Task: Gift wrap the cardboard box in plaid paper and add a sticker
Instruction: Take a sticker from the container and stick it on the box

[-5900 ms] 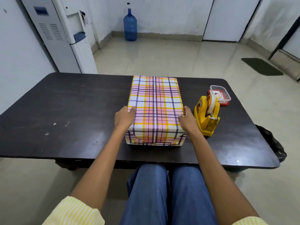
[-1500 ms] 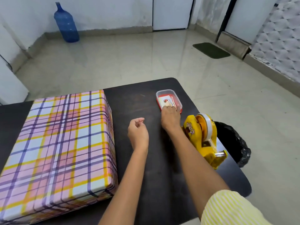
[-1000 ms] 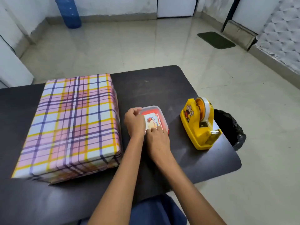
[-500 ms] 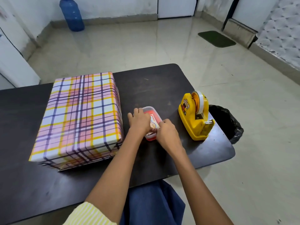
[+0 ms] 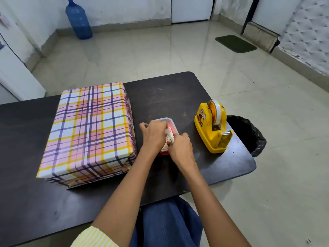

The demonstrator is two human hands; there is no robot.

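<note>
Now, with the plaid-wrapped box [image 5: 89, 129] on the table [image 5: 26, 202], left hand [image 5: 153, 135] grips the sticker tub [image 5: 164, 119] while right hand [image 5: 180, 148] pinches a sticker sheet [image 5: 169, 138]; peeling slowly from one corner should prevent tearing.

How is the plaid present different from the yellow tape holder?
The plaid present is much bigger than the yellow tape holder. The present is a flat-topped box with pink, yellow and purple stripes; the tape holder is curved, mostly yellow, carrying a tape roll. Both sit on the dark table.
</note>
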